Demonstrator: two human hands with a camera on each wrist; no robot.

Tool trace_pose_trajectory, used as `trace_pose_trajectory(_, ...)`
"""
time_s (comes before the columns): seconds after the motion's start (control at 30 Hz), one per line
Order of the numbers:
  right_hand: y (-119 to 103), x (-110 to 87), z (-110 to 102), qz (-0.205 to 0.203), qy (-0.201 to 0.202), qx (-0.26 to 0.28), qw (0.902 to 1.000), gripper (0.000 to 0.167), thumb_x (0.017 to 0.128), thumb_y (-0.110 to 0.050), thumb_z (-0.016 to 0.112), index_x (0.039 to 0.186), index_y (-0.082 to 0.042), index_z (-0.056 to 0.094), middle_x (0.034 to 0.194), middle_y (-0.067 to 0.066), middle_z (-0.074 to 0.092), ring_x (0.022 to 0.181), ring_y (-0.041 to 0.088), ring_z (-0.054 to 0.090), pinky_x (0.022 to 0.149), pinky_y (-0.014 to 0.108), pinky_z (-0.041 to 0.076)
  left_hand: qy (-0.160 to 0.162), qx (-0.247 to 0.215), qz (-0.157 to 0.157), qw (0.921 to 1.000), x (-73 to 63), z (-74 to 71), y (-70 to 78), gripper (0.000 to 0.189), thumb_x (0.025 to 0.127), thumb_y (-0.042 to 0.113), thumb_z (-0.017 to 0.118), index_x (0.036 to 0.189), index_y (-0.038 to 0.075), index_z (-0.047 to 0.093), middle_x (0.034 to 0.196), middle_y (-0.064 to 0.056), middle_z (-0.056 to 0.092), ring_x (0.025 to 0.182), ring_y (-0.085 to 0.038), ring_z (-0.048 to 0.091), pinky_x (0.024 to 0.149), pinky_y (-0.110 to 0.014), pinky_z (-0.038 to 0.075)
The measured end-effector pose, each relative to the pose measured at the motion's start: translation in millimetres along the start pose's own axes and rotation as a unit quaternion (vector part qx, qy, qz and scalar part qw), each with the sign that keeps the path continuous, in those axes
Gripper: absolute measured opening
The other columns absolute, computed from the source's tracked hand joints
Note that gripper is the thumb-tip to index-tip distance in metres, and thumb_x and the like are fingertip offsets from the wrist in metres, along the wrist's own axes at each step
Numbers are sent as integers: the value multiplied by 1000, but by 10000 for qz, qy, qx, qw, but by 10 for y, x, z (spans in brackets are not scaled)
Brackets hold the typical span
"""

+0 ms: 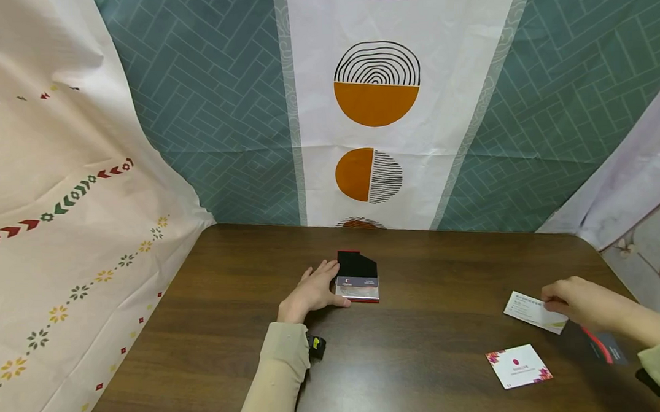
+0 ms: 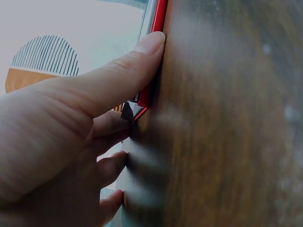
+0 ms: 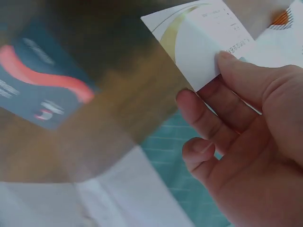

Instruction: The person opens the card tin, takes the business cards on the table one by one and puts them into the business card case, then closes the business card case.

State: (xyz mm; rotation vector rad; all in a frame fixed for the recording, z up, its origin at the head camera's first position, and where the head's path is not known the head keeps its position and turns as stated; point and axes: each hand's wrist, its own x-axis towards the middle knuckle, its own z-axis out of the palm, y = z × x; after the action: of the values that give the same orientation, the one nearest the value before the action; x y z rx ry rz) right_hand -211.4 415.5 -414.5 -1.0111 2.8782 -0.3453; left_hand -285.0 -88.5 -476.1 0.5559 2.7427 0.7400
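Observation:
My left hand holds a card case with a red edge and a black flap folded back, lying on the table. A grey and silver card shows in it. In the left wrist view the thumb presses on the red edge, the other fingers on the far side. Over at the right, my right hand pinches a white business card with a gold curve between thumb and fingers. In the right wrist view that card tilts above the wood, its far part covered by the thumb.
A white card with pink flower corners lies on the brown table near the right hand. Beside it a dark card with a red stripe is partly under the right forearm. Patterned cloths hang behind and at the sides.

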Motion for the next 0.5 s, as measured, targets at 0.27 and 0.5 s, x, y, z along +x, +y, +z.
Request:
trace_pose_trajectory(0.27,-323,540,-289,-164,-15,-341,9993,30,85,2,69,72,-23,59,65,-19,43,59,-4,36,51,21,33,23,22,-11,10000,-3,-7,1,94,78,40,82,151,3,36,158,-8,28,147,-27,15,117,-50,8)
trace_pose_trajectory(0.5,-623,1032,-431,-330,147,-459,9983,26,87,0,69,77,-23,61,67,-18,47,59,0,40,53,23,37,-10,4,-40,10000,-8,-1,8,95,77,41,82,151,3,36,158,-8,28,147,-27,15,117,-50,8)
